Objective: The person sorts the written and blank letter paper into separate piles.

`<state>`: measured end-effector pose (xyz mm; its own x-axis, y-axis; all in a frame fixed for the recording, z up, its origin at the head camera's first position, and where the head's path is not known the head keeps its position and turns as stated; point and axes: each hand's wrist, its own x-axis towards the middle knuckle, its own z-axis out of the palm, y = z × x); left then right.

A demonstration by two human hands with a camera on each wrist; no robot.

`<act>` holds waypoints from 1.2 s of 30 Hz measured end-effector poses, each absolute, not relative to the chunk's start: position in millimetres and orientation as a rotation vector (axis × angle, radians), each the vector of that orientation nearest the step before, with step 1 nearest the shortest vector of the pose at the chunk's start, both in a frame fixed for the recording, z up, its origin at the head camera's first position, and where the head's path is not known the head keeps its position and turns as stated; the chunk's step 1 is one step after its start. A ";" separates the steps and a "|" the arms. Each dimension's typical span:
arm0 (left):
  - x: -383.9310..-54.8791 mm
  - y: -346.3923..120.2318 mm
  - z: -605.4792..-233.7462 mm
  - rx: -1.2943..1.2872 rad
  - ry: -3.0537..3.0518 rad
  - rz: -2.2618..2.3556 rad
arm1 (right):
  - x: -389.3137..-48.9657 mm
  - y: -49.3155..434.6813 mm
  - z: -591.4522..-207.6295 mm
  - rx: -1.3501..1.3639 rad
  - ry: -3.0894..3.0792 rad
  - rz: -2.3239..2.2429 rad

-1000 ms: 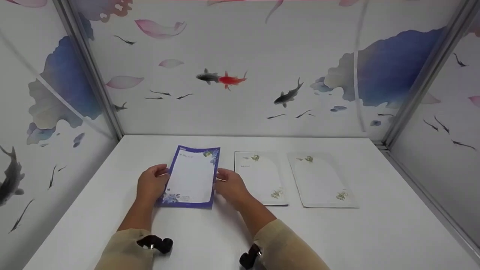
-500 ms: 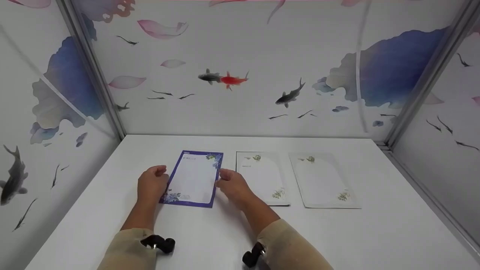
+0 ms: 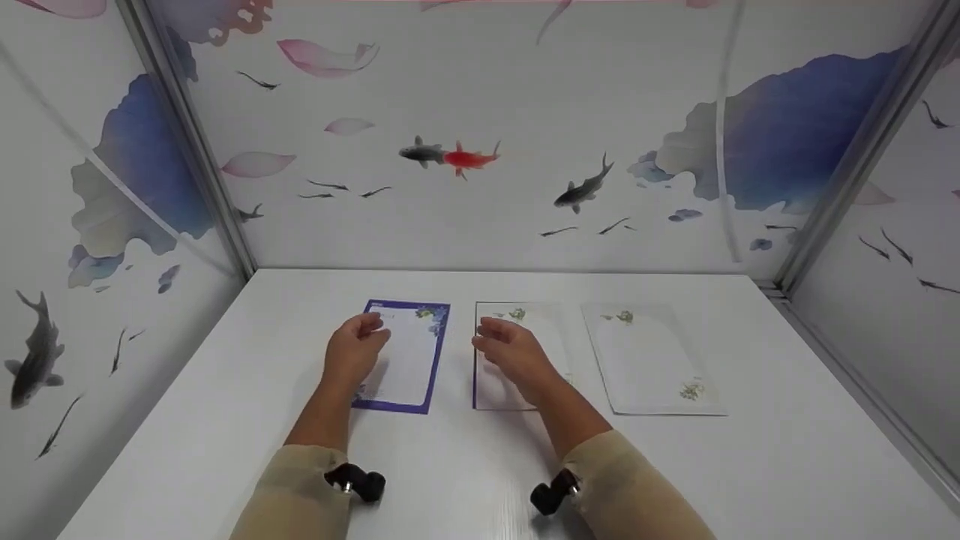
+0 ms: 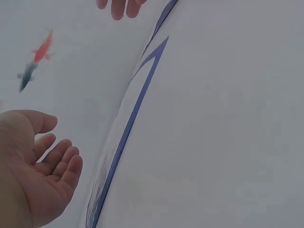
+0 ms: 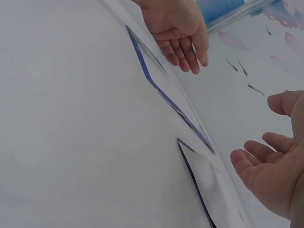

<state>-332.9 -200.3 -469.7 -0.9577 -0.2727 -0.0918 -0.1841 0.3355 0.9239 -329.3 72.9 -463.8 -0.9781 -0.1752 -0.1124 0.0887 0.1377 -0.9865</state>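
Note:
A sheet of letter paper with a blue-purple border and blue flowers (image 3: 409,360) lies flat on the white table, at the left of a row. My left hand (image 3: 354,352) hovers over its left part, fingers loosely bent, gripping nothing. Over the left part of the middle flower-printed pad or sheet (image 3: 553,337) hangs my right hand (image 3: 517,356), also holding nothing. Both hands appear raised above the paper in the wrist views, the left hand (image 4: 42,175) and the right hand (image 5: 275,166) with fingers apart. The hands hide parts of both papers.
To the right lies another pale paper (image 3: 645,360) with green-yellow flower prints. White panels (image 3: 480,90) painted with fish and petals enclose the table (image 3: 450,465) at the back and sides, joined by metal posts (image 3: 199,150).
Both hands have let go of the blue-bordered paper's side edges, risen and shifted right. Its raised top edge has come down, so the sheet now lies flat.

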 end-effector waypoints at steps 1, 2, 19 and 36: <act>-333.5 -194.2 -469.7 0.410 -2.512 -1.721 | -329.7 80.4 -463.4 -0.087 2.219 -1.944; -334.1 -187.6 -469.8 0.390 -2.520 -1.732 | -330.4 88.2 -463.3 -0.087 2.232 -1.945; -334.8 -65.0 -464.0 0.046 -2.501 -1.922 | -336.9 195.4 -461.6 0.005 2.431 -1.761; -325.8 -63.1 -476.5 -0.120 -3.071 -1.446 | -337.0 201.8 -471.9 -0.135 2.595 -1.190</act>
